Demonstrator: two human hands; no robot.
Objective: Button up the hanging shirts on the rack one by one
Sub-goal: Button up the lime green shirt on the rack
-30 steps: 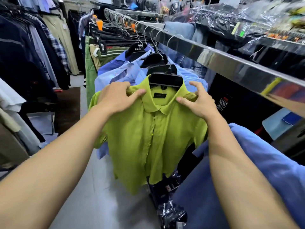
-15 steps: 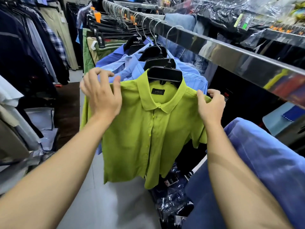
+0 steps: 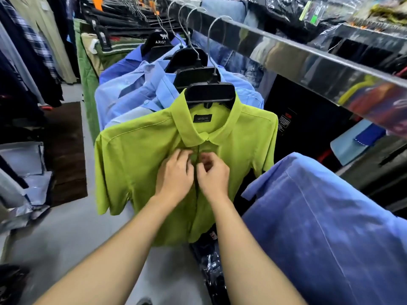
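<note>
Head view: both hands, a moment ago apart at the shoulders of the lime-green shirt (image 3: 141,164) hanging at the rack's (image 3: 308,62) near end, now pinch its placket below the collar, left hand (image 3: 175,176) beside right hand (image 3: 212,176), so buttoning appears begun.

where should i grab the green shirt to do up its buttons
Pinch the two front edges of the green shirt at the placket, just below the collar, coming straight from the front. It hangs facing the person on a black hanger, and the left hand and right hand already pinch there.
</note>
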